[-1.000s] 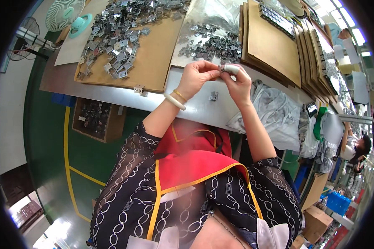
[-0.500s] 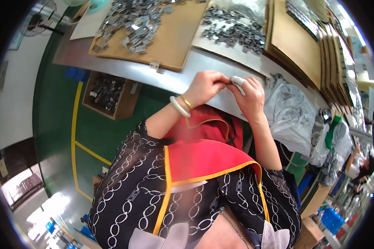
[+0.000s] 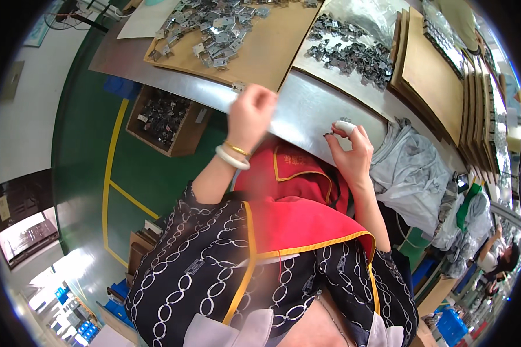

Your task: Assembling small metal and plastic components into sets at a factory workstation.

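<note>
My left hand (image 3: 252, 118), smeared by motion, is raised by the front edge of a brown board (image 3: 272, 46) heaped with small silvery metal brackets (image 3: 217, 37). Its fingers are too blurred to show whether they hold anything. Near that hand, one small metal bracket (image 3: 238, 86) lies at the board's edge. My right hand (image 3: 353, 151), with a white wrap (image 3: 345, 127) on one finger, is over the metal table's front edge. Between its thumb and fingertip a small dark piece (image 3: 328, 135) shows, mostly hidden. The two hands are apart.
Dark metal parts (image 3: 353, 55) lie on a pale board to the right of the brackets. Brown boards (image 3: 434, 75) stand stacked beyond them. Grey-white plastic sheeting (image 3: 411, 173) hangs beside my right arm. A carton (image 3: 182, 133) of metal pieces is below the table at left.
My hands were together at the fingertips. The left has moved away to the left toward the bracket board; the right has stayed near its place, its fingers a little apart. The view has shifted slightly.
</note>
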A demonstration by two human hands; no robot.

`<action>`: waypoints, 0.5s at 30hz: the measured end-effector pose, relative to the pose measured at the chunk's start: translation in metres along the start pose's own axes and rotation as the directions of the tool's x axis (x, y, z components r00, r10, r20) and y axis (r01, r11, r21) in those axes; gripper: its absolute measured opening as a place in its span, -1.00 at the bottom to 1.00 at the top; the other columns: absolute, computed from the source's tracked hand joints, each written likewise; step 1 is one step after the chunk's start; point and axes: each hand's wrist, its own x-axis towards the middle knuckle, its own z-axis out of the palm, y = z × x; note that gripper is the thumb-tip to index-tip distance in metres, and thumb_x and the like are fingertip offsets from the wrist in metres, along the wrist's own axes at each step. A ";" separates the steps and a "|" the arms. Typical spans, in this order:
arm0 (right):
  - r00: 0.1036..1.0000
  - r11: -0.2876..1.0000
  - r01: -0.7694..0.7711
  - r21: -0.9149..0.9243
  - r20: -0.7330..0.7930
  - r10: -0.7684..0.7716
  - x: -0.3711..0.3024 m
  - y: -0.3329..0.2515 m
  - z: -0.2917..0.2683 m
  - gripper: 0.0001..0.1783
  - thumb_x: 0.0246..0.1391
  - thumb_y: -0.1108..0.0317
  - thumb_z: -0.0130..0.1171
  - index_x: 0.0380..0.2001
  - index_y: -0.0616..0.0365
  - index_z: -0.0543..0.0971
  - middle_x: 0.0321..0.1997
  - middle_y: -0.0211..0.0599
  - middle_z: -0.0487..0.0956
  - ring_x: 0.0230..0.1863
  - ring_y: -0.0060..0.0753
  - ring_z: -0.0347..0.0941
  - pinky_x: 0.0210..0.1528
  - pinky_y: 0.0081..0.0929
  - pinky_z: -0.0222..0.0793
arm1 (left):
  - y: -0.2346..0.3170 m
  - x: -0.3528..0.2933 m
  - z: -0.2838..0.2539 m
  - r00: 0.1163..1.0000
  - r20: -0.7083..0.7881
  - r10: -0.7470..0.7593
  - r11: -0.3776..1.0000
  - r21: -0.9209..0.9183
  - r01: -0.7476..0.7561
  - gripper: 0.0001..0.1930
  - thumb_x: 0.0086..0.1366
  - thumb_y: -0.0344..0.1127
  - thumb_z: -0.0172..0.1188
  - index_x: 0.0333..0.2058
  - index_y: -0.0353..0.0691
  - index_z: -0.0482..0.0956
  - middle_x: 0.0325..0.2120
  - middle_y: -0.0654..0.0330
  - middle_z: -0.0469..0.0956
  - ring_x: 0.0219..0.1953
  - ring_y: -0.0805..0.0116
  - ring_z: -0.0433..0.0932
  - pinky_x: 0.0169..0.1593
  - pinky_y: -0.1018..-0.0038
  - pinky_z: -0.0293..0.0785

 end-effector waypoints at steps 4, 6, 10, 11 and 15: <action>0.994 0.994 -0.108 0.009 0.015 0.108 -0.002 0.000 0.000 -0.67 -0.08 0.54 0.46 -0.17 0.23 0.68 -0.23 -0.25 0.72 -0.24 -0.38 0.61 -0.10 -0.43 0.53 | -0.058 0.022 -0.024 0.956 -0.286 -0.060 0.900 0.399 0.176 -0.48 0.29 0.10 0.39 -0.29 -0.36 0.54 -0.51 0.09 0.61 -0.51 0.32 0.62 -0.41 0.40 0.55; 0.997 0.996 -0.075 0.044 0.014 0.075 0.001 -0.004 0.006 -0.67 -0.08 0.54 0.46 -0.16 0.23 0.68 -0.23 -0.24 0.72 -0.24 -0.38 0.62 -0.10 -0.43 0.53 | -0.089 0.032 -0.027 0.939 -0.264 -0.219 0.892 0.336 0.303 -0.44 0.28 0.13 0.39 -0.28 -0.39 0.54 -0.48 0.07 0.62 -0.53 0.30 0.64 -0.45 0.42 0.57; 1.000 1.000 -0.001 0.003 -0.005 0.001 0.007 0.002 0.006 -0.66 -0.06 0.54 0.45 -0.14 0.23 0.67 -0.23 -0.25 0.73 -0.24 -0.39 0.62 -0.11 -0.42 0.54 | -0.077 0.041 -0.025 0.721 0.159 -0.675 0.675 -0.262 0.690 -0.45 0.27 0.08 0.39 -0.22 -0.42 0.56 -0.40 0.02 0.64 -0.56 0.22 0.67 -0.52 0.46 0.62; 1.000 1.000 -0.001 0.002 -0.006 0.001 0.007 0.004 0.004 -0.66 -0.06 0.54 0.45 -0.14 0.23 0.67 -0.23 -0.25 0.73 -0.24 -0.39 0.62 -0.11 -0.42 0.54 | -0.079 0.040 -0.026 0.703 0.193 -0.684 0.618 -0.358 0.700 -0.52 0.27 -0.01 0.39 -0.21 -0.43 0.58 -0.39 0.00 0.64 -0.54 0.19 0.68 -0.48 0.46 0.64; 0.997 0.999 -0.050 0.021 -0.055 0.051 0.002 0.017 -0.004 -0.66 -0.04 0.53 0.45 -0.14 0.24 0.66 -0.20 -0.27 0.73 -0.24 -0.41 0.62 -0.12 -0.46 0.52 | -0.083 0.040 -0.025 0.738 0.142 -0.660 0.604 -0.484 0.633 -0.61 0.25 -0.13 0.39 -0.27 -0.43 0.59 -0.40 0.01 0.65 -0.45 0.22 0.70 -0.37 0.41 0.69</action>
